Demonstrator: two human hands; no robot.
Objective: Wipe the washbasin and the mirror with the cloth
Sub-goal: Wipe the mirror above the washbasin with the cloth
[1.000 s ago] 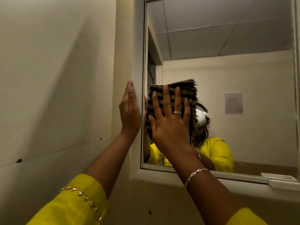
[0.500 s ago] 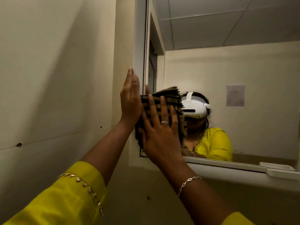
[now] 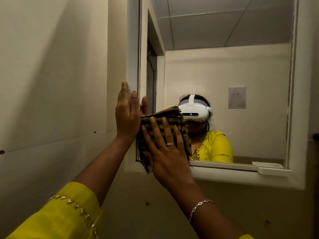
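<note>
The right hand (image 3: 165, 152) lies flat, fingers spread & pointing up, pressing the folded checked cloth (image 3: 174, 121) onto the mirror (image 3: 224, 83) at its bottom-left corner. The left hand (image 3: 127, 116) stands upright w/ straight fingers against the frame (image 3: 133, 49) at its left edge, just beside the cloth.

Cream wall (image 3: 51, 75) on the left, dim and warm, with a broad slanting shadow falling across it. A faint horizontal seam (image 3: 51, 141) runs along it, with a small dark hole (image 3: 2, 152) at the far left edge and a smaller hole (image 3: 95, 132) nearer the corner. Lower down, the wall ahead (image 3: 131, 221) sits in deeper shade, flecked with dark spots (image 3: 147, 203). In the reflection: a panelled ceiling (image 3: 224, 23), a dark doorway (image 3: 151, 75) and a pale sheet of paper (image 3: 237, 98) stuck on the far wall (image 3: 259, 66).
</note>
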